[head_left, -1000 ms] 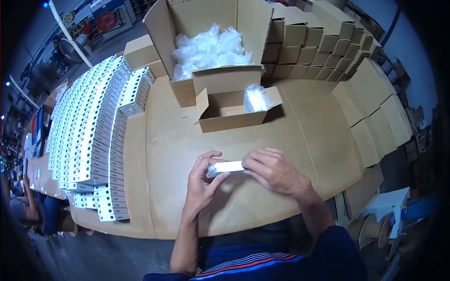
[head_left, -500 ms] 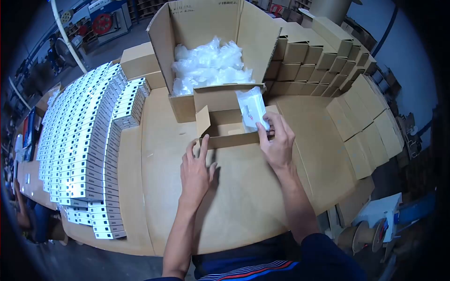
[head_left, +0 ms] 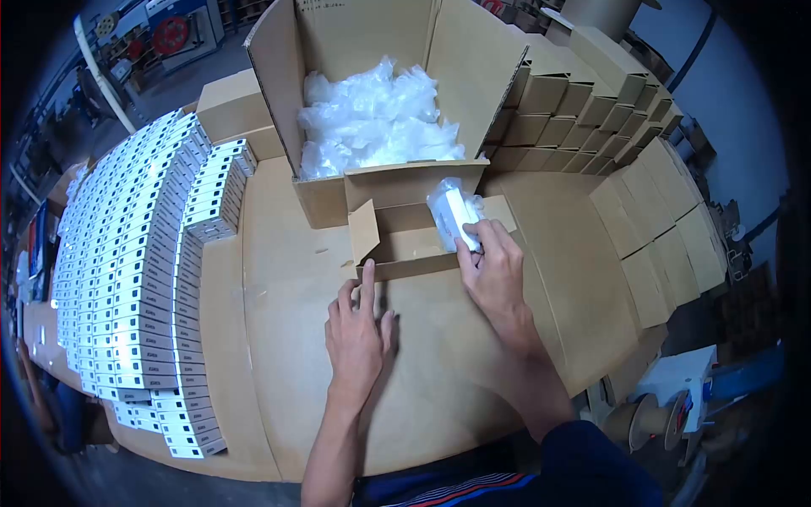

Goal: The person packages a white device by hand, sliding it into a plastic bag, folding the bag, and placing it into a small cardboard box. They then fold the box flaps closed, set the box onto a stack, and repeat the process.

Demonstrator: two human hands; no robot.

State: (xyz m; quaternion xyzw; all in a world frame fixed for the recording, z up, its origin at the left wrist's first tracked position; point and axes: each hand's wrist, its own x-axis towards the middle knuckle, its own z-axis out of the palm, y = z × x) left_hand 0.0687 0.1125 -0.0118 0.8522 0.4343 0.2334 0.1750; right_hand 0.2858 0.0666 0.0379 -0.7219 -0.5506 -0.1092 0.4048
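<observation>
A small open cardboard box stands on the table with its flaps up. Over its right part, my right hand pinches a white packet in clear plastic, which is tilted on its edge. Near the box's front left corner is my left hand, its index finger stretched toward the wall and its thumb apart, holding nothing. Right behind stands a large open carton full of clear plastic bags.
Rows of stacked white boxes cover the left side. Brown cartons are piled at the back right, with flat box pieces at the right edge. A closed carton sits back left. A person's arm shows far left.
The packet has turned from showing its printed broad face to showing a narrow side, still in my right hand. My left hand has stayed by the box corner. The view has shifted slightly.
</observation>
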